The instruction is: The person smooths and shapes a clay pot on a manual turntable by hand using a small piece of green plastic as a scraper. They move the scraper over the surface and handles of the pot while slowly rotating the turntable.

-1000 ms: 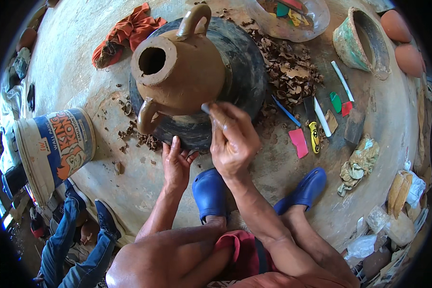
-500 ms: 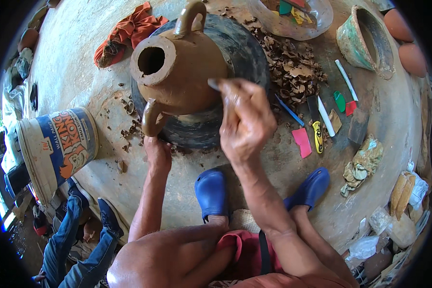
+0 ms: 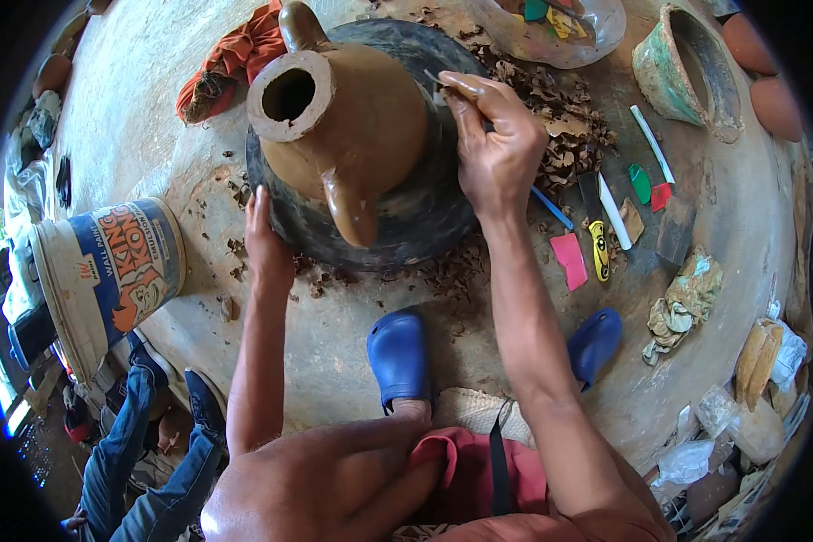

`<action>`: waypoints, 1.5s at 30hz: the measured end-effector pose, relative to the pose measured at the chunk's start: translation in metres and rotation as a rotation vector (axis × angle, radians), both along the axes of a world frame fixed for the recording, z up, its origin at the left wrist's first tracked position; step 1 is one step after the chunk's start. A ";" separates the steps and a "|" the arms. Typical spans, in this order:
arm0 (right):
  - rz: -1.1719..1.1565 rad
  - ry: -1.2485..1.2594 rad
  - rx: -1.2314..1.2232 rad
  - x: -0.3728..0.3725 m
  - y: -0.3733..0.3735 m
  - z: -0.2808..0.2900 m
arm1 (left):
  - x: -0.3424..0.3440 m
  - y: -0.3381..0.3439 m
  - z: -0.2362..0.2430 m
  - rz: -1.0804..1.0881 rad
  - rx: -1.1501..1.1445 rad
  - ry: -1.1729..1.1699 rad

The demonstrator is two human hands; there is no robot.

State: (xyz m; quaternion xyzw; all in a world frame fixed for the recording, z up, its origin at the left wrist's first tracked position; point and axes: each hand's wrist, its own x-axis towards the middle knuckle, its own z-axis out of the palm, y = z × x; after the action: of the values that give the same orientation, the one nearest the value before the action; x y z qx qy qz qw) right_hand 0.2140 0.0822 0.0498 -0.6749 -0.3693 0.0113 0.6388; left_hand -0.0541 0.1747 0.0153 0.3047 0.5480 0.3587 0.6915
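Observation:
A brown clay pot (image 3: 370, 113) with a round mouth and two looped handles stands on a dark round turntable (image 3: 411, 237). Its mouth faces up toward the left. My left hand (image 3: 267, 248) rests at the turntable's near left edge, fingers stretched along the rim. On the pot's right side, my right hand (image 3: 503, 149) pinches a small thin grey tool (image 3: 433, 78) between thumb and fingers. The tool is apart from the pot's wall, above the turntable's right part. Most of the tool is hidden by the fingers.
Clay shavings (image 3: 556, 126) lie right of the turntable. Beyond them are a knife with a yellow handle (image 3: 599, 248), a pink piece (image 3: 569, 262), a blue stick (image 3: 552, 208), and a green-stained bowl (image 3: 664, 72). An orange cloth (image 3: 235, 59) and a paint bucket (image 3: 108, 271) are left.
The pot has turned, its near handle swinging right and its far handle left. My right hand has moved away from the pot's wall, farther and right. My left hand has shifted left along the rim.

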 end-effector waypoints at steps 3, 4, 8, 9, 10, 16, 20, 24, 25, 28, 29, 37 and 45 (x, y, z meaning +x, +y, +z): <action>0.105 -0.029 -0.036 -0.008 -0.005 -0.011 | -0.009 0.006 -0.002 -0.053 -0.044 0.018; 0.079 0.044 -0.061 -0.017 -0.010 -0.017 | -0.016 0.003 -0.013 -0.046 -0.007 0.034; -0.028 0.229 -0.122 -0.053 -0.032 -0.025 | -0.020 -0.027 -0.028 -0.004 0.009 0.037; -0.038 0.281 -0.119 -0.060 -0.037 -0.025 | -0.019 -0.038 -0.032 0.019 -0.003 0.046; -0.040 0.280 -0.121 -0.065 -0.038 -0.027 | -0.019 -0.049 -0.036 -0.014 -0.041 -0.011; -0.010 0.506 -0.046 -0.087 -0.035 -0.026 | -0.002 -0.114 -0.006 -0.146 -0.299 -0.069; -0.024 0.470 -0.131 -0.097 -0.037 -0.004 | -0.002 -0.098 -0.006 -0.100 -0.336 -0.031; 0.013 0.115 -0.047 -0.076 -0.043 0.025 | 0.000 -0.073 -0.010 -0.066 -0.190 -0.024; -0.023 0.100 -0.026 -0.067 -0.040 0.030 | -0.005 -0.069 -0.013 -0.065 -0.182 0.009; -0.066 -0.023 -0.063 -0.035 -0.027 0.040 | -0.008 -0.066 -0.015 -0.091 -0.215 0.040; -0.049 -0.098 -0.031 -0.030 -0.020 0.037 | -0.010 -0.064 -0.014 -0.109 -0.249 0.051; 0.005 -0.255 -0.032 -0.026 -0.007 0.039 | -0.012 -0.066 -0.025 -0.095 -0.185 0.083; 0.146 -0.022 -0.102 -0.062 -0.042 0.037 | -0.006 -0.072 -0.016 -0.151 -0.206 0.013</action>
State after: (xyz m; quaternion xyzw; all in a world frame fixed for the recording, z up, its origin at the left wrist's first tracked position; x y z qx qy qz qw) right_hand 0.1524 0.0406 0.0869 -0.6781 -0.4233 0.0694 0.5969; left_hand -0.0599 0.1029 -0.0004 0.2748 0.5619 0.2452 0.7407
